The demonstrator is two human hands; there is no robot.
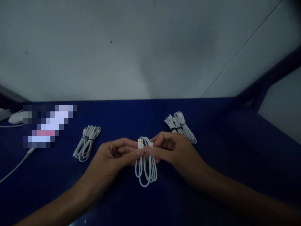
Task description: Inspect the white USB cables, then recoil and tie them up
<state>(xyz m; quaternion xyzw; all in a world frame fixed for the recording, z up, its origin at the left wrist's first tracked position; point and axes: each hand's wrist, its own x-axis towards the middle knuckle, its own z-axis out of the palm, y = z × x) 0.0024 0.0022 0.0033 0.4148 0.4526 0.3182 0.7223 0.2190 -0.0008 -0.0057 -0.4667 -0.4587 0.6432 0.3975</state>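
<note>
A coiled white USB cable (147, 175) is pinched between both hands at the middle of the view, its loops hanging down below the fingers. My left hand (117, 155) grips the coil beside the larger USB plug, which points up. With thumb and fingers closed, my right hand (168, 147) holds the other side next to the smaller plug. The two thumbs meet at the front of the coil. Parts of the fingers behind the cable are hidden.
On the blue table (127, 116), a white cable bundle (86, 142) with a black tie lies to the left. Several more tied white cables (180, 125) lie behind my right hand. A pixelated bright object (53, 125) and a white cord (17, 168) are at far left. A pale wall (105, 69) rises behind.
</note>
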